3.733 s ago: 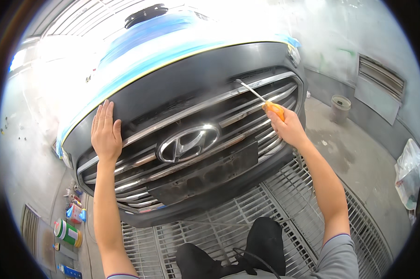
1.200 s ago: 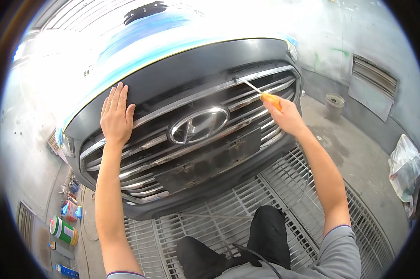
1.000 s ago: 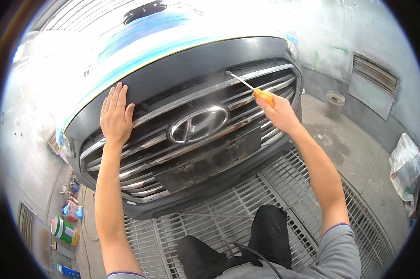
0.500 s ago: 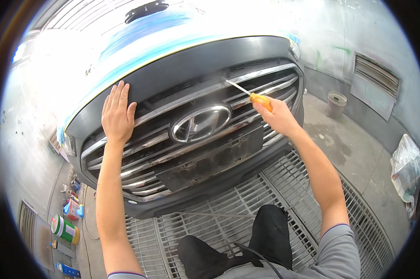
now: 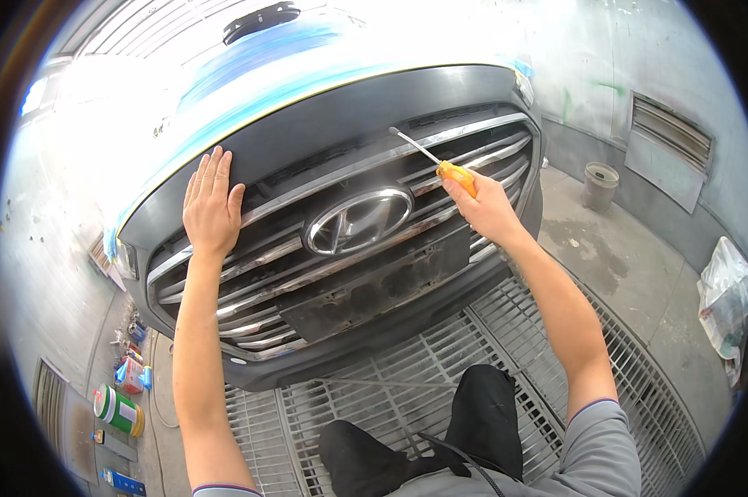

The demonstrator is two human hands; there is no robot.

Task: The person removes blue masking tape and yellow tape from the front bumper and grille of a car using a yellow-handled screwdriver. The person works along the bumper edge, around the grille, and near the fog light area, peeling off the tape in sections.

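A dark grey car bumper (image 5: 324, 132) with a chrome-barred grille (image 5: 262, 261) stands in front of me. My left hand (image 5: 212, 203) lies flat on the bumper's upper left, fingers together and stretched out, thumb apart. My right hand (image 5: 483, 207) is wrapped round the yellow-orange handle of a screwdriver (image 5: 457, 176). Its metal shaft points up and left across the grille's top chrome bar, with the tip at the bumper's dark upper edge; whether it touches is unclear. Between the hands sits an oval chrome emblem (image 5: 359, 221), and below it a black plate mount (image 5: 374, 282).
Metal floor grating (image 5: 407, 352) lies under my legs. At left along the wall are a green-and-white bucket (image 5: 118, 410) and several cans. A grey bucket (image 5: 599, 186) and a plastic bag (image 5: 726, 290) stand at right. Blue-tinted masking film (image 5: 249, 79) covers the car behind the bumper.
My right hand has shifted slightly left with the screwdriver, and its tip has moved up and left from the chrome bar to the dark edge above. My left hand stays in place.
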